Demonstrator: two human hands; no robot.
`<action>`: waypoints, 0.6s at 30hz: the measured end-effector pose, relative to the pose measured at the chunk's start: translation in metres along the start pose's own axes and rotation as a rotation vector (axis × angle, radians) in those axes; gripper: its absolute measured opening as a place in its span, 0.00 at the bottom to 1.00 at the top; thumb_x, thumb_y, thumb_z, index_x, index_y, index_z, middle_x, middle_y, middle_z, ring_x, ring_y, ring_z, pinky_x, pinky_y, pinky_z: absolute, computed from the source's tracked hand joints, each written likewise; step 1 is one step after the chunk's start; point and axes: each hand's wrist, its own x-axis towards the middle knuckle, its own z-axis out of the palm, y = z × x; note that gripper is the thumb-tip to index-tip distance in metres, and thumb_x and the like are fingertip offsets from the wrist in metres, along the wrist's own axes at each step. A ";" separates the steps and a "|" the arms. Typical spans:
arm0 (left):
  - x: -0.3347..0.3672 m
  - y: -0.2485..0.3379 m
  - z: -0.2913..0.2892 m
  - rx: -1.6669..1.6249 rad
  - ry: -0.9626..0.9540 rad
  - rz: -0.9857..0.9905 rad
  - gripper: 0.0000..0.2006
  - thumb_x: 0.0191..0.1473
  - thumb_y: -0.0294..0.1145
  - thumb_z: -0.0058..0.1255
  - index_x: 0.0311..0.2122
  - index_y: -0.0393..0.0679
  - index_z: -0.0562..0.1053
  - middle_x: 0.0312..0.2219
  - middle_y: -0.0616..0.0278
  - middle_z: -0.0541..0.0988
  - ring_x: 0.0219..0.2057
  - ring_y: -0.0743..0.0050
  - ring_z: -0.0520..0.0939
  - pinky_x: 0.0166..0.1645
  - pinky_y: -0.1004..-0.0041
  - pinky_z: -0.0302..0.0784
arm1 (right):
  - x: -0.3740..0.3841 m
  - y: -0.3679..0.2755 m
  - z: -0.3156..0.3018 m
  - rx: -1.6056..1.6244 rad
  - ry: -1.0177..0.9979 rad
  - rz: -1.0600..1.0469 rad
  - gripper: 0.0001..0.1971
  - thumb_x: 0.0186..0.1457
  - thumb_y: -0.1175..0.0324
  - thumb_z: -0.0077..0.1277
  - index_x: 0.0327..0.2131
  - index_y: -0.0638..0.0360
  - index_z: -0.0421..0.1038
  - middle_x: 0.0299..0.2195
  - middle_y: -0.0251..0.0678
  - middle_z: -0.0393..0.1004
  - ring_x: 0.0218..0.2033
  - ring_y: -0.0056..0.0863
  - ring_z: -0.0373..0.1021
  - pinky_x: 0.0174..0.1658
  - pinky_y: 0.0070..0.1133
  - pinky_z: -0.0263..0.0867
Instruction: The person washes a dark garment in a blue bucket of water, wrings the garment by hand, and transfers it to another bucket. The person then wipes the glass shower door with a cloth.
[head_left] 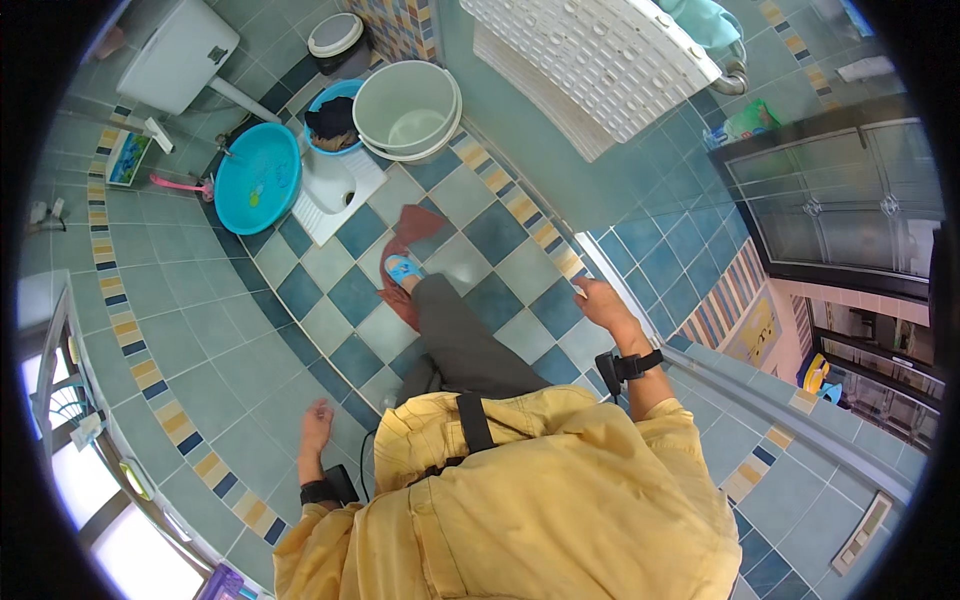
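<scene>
A reddish-brown cloth (404, 235) lies crumpled on the checkered tile floor, with my foot in a blue slipper (402, 268) on it. My left hand (317, 426) hangs beside the tiled left wall, its fingers loosely bent and apart, holding nothing that I can see. Out to the right, my right hand (603, 304) is held near the white door-side edge (600, 255). Its fingers are slightly bent with one stretched forward, and nothing shows in it. Whether it touches the edge, I cannot tell.
Ahead is a white squat toilet (335, 192). Around it stand a turquoise basin (262, 180), a blue tub (322, 97) with dark clothes, a large pale bucket (407, 110) and a lidded bin (337, 38). A white ribbed panel (600, 65) juts out at upper right.
</scene>
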 end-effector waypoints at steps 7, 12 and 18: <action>0.011 0.039 -0.010 0.067 0.018 0.032 0.15 0.47 0.32 0.46 0.43 0.41 0.68 0.27 0.57 0.75 0.29 0.69 0.76 0.36 0.72 0.70 | -0.027 0.024 0.007 0.000 -0.034 0.169 0.16 0.46 0.68 0.46 0.41 0.61 0.65 0.35 0.50 0.69 0.39 0.45 0.65 0.42 0.31 0.62; 0.006 0.055 -0.001 0.004 -0.002 0.008 0.15 0.47 0.32 0.46 0.42 0.40 0.69 0.26 0.60 0.75 0.28 0.72 0.75 0.35 0.74 0.69 | -0.041 0.046 -0.013 0.013 0.000 0.166 0.17 0.46 0.68 0.47 0.42 0.62 0.66 0.36 0.51 0.70 0.38 0.45 0.67 0.41 0.30 0.63; -0.010 0.067 0.019 0.122 -0.070 -0.031 0.15 0.47 0.32 0.46 0.42 0.42 0.69 0.26 0.56 0.76 0.28 0.67 0.77 0.34 0.72 0.71 | -0.063 0.075 -0.044 0.039 -0.034 0.239 0.16 0.45 0.67 0.47 0.41 0.60 0.65 0.37 0.51 0.68 0.39 0.46 0.65 0.42 0.32 0.62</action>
